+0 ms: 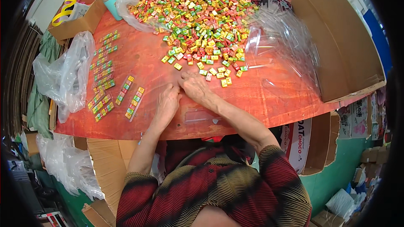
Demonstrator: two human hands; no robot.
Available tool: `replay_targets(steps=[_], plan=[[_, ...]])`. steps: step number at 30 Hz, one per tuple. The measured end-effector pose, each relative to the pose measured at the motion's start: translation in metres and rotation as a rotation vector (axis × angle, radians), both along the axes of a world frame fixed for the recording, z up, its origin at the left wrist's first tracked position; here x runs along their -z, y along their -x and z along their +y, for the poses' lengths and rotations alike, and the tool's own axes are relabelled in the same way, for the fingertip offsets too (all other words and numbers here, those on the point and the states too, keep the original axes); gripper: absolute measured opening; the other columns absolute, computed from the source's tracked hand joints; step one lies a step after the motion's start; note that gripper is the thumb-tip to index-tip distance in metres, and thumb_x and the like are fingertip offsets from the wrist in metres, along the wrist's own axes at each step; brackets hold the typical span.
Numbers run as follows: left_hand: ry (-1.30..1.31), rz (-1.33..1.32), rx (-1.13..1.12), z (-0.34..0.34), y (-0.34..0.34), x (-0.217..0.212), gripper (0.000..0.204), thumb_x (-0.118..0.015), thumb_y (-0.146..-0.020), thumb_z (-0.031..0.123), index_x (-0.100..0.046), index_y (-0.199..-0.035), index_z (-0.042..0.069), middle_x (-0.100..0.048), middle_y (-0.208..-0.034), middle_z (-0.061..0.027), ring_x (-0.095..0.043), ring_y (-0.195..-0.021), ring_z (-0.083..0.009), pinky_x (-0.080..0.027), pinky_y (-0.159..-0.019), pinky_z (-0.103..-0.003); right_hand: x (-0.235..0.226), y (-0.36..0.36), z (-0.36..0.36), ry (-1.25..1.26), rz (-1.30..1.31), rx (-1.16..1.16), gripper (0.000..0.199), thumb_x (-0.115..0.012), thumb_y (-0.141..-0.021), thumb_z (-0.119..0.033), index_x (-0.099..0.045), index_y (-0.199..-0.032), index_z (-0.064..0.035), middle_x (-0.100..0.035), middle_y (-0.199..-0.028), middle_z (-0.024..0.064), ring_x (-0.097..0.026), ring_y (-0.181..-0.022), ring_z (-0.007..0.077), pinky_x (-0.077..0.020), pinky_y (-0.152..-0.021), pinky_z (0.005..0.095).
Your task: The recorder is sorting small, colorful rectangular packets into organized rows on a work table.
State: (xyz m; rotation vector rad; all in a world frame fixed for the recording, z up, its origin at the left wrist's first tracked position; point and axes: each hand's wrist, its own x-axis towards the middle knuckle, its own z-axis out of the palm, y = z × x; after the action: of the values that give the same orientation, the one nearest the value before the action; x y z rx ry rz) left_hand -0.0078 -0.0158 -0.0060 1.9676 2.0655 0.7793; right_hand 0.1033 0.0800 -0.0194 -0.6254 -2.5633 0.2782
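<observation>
My left hand [168, 100] and my right hand [195, 86] meet over the red table, just in front of a big heap of small coloured boxes [198, 17]. Fingers on both hands are bent and closed, with the fingertips almost touching. Whatever they pinch is hidden or too small to make out. A few loose yellow, green and red boxes lie just beyond my right hand, including a yellow box [178, 66]. Left of my left hand, two filled strips of boxes [135, 102] lie slanted side by side. A clear plastic sleeve [198, 115] rests flat near the table's front edge.
Rows of filled strips [103, 71] lie at the left. Clear plastic sleeves [286, 38] pile up at the right, beside a tall cardboard box [336, 38]. A small carton [80, 21], a turquoise bottle [111, 4] and a clear plastic bag [69, 71] line the left side.
</observation>
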Motion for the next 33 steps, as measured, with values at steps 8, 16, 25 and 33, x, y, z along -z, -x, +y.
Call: replay_targets(steps=[8, 16, 25, 33], plan=[[0.002, -0.142, -0.088, 0.018, 0.005, 0.006, 0.023, -0.069, -0.068, 0.01, -0.059, -0.087, 0.001, -0.051, -0.08, -0.0125, -0.054, -0.075, -0.0312, -0.044, -0.066, -0.038, -0.026, -0.048, 0.016, 0.199, 0.167, 0.22, 0.018, -0.056, -0.072, -0.004, -0.06, -0.09, -0.0045, -0.056, -0.087, 0.0147, -0.056, -0.077, 0.0325, -0.0472, -0.065, 0.0398], [0.052, -0.181, 0.021, 0.024, -0.008, -0.007, 0.025, -0.066, -0.073, 0.014, -0.056, -0.092, 0.001, -0.048, -0.09, -0.0151, -0.052, -0.086, -0.0333, -0.043, -0.074, -0.04, -0.005, -0.039, 0.022, -0.024, -0.001, 0.04, 0.009, -0.056, -0.072, -0.007, -0.057, -0.08, -0.0028, -0.053, -0.085, 0.0131, -0.056, -0.078, 0.0313, -0.046, -0.065, 0.0409], [-0.391, -0.578, 0.094, 0.046, -0.01, 0.065, 0.023, -0.062, -0.075, 0.018, -0.056, -0.091, 0.002, -0.05, -0.091, -0.0165, -0.054, -0.085, -0.035, -0.045, -0.07, -0.043, -0.095, -0.003, -0.041, 0.288, 0.115, -0.396, 0.029, -0.06, -0.074, -0.008, -0.058, -0.103, -0.0051, -0.056, -0.107, 0.0143, -0.051, -0.102, 0.0324, -0.0417, -0.086, 0.041], [0.004, -0.01, 0.13, 0.027, -0.016, 0.014, 0.056, -0.057, -0.08, 0.032, -0.034, -0.128, 0.014, -0.045, -0.103, -0.0184, -0.051, -0.089, -0.0377, -0.043, -0.074, -0.048, -0.092, 0.046, -0.085, 0.681, -0.136, -0.672, 0.019, -0.059, -0.072, -0.015, -0.06, -0.088, -0.0039, -0.06, -0.089, 0.0157, -0.057, -0.086, 0.0316, -0.0412, -0.079, 0.0404]])
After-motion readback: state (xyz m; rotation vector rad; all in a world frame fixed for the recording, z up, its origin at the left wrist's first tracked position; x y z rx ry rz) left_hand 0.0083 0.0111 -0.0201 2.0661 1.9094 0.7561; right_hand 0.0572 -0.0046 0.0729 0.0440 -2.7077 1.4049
